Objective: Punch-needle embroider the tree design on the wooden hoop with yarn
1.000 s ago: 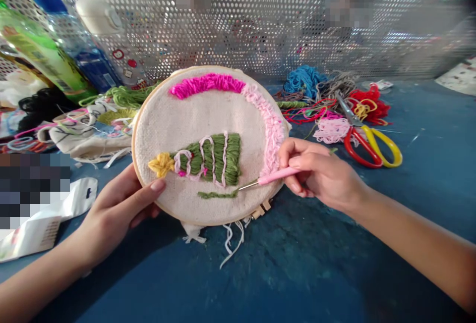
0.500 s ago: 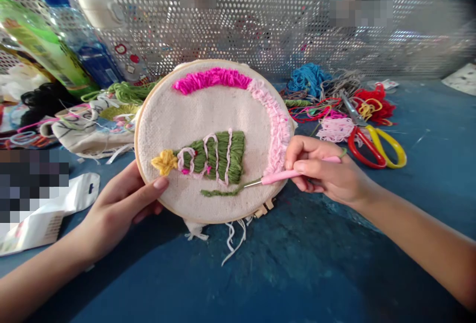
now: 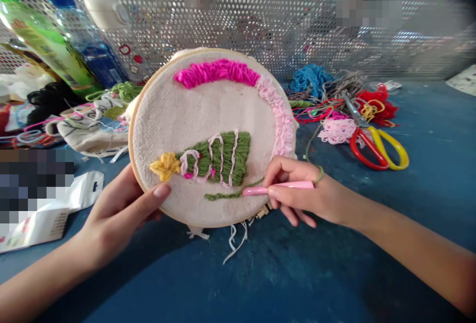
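Observation:
My left hand [image 3: 124,201] grips the lower left edge of a round embroidery hoop [image 3: 134,164], thumb on the cloth front. Pinched in my right hand [image 3: 297,189] is a pink punch needle [image 3: 292,186]; its tip meets the cloth at the end of a short green stitched line [image 3: 223,195], and the metal shaft is not visible. Green yarn [image 3: 318,177] trails from the tool's rear end. Stitched on the cloth are a sideways green tree [image 3: 223,159], a yellow star [image 3: 165,166], a magenta arc [image 3: 219,73] and a light pink arc [image 3: 280,115].
Red and yellow scissors [image 3: 379,149] lie at the right beside blue yarn [image 3: 310,80] and pink yarn [image 3: 337,130]. Several bottles [image 3: 100,55] stand at the back left, before a perforated metal screen [image 3: 253,11]. A white packet [image 3: 48,214] lies at the left.
The pink tool has moved left and its metal shaft no longer shows. My right hand has come left over the hoop's edge. The hoop has tilted slightly, its top edge now higher.

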`<control>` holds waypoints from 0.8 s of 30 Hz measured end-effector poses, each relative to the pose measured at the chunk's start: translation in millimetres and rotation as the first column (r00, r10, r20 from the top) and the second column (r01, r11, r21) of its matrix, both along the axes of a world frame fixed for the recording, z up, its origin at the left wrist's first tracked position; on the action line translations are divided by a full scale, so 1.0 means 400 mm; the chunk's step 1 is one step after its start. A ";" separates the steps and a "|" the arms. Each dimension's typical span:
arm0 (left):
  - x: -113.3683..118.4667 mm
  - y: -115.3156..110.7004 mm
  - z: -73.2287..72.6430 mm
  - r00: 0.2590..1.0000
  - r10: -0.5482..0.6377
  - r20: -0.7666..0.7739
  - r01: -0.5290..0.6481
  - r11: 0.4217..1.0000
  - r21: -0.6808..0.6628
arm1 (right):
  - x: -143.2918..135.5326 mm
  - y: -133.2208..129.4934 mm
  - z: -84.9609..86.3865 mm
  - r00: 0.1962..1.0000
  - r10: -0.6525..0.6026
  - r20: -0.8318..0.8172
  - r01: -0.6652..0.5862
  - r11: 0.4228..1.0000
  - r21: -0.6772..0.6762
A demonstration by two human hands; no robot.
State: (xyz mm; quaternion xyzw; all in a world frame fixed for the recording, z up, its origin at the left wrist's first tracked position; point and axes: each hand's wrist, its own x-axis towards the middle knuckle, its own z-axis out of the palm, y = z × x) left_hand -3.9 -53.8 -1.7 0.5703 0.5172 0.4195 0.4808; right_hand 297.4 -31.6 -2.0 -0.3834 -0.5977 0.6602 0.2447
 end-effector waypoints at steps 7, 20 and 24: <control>-0.010 0.023 -0.018 0.999 -0.004 -0.045 0.001 0.997 -0.073 | 0.002 0.022 -0.019 0.958 -0.220 -0.183 0.215 0.975 -0.050; -0.016 0.023 -0.025 0.996 -0.012 -0.083 0.004 0.995 -0.097 | 0.020 0.032 -0.001 0.875 -0.434 -0.214 0.436 0.899 -0.041; -0.020 0.021 -0.028 0.996 -0.020 -0.082 0.012 0.995 -0.096 | 0.021 0.034 -0.006 0.887 -0.421 -0.191 0.427 0.904 -0.013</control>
